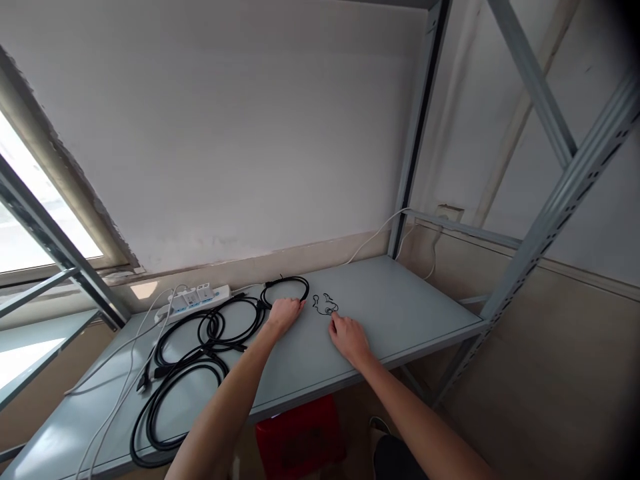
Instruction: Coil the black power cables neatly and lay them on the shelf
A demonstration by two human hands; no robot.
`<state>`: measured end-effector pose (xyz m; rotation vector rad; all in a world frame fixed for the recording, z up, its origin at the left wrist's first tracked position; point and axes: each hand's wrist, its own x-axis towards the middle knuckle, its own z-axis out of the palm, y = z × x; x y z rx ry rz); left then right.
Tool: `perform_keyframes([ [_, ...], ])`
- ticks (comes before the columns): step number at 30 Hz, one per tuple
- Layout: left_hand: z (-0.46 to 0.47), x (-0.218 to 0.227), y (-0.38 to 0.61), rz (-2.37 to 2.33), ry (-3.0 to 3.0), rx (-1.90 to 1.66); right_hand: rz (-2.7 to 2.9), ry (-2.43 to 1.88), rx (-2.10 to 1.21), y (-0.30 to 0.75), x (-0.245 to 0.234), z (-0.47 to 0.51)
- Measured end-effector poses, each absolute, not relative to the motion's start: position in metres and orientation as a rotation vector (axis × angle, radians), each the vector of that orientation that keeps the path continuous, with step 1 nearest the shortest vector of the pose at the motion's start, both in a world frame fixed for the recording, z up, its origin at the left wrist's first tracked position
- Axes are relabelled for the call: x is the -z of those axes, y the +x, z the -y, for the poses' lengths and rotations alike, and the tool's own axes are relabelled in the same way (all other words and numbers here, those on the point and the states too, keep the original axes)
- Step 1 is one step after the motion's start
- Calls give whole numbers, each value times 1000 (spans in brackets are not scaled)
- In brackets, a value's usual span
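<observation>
Left hand [286, 315] curls by the near edge of the black cable [287, 278] loop; right hand [349, 339] meets the thin black cord [329, 311] on the shelf [405, 300], just right of it. Can't tell if either grips. Cord looks feather-light, limp, tangle-prone: pinch its bunched part. Cable likely heavier, springy: hold across strands.

On a grey shelf [390, 297], the person's left hand [286, 315] touches the near side of a looped black cable [299, 279]; the right hand [349, 337] meets thin black cords [329, 310] with its fingertips. More cable coils [213, 346] lie left, near a white power strip [213, 299].
</observation>
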<state>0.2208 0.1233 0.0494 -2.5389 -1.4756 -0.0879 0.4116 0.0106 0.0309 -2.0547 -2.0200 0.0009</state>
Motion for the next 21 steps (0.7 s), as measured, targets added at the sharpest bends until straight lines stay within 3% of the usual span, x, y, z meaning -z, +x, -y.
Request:
perform_keyframes([
  [7, -117, -40, 221, 1490, -2567, 110, 2009, -2074, 44, 412, -27, -11],
  [13, -97, -73, 185, 1318, -2445, 518, 2016, -2076, 26, 410, -31, -9],
  [17, -81, -92, 128, 1430, -2322, 691, 2019, -2084, 41, 409, -33, -8],
  [21, -61, -92, 73, 1704, -2332, 562, 2029, -2060, 59, 408, -34, -7],
])
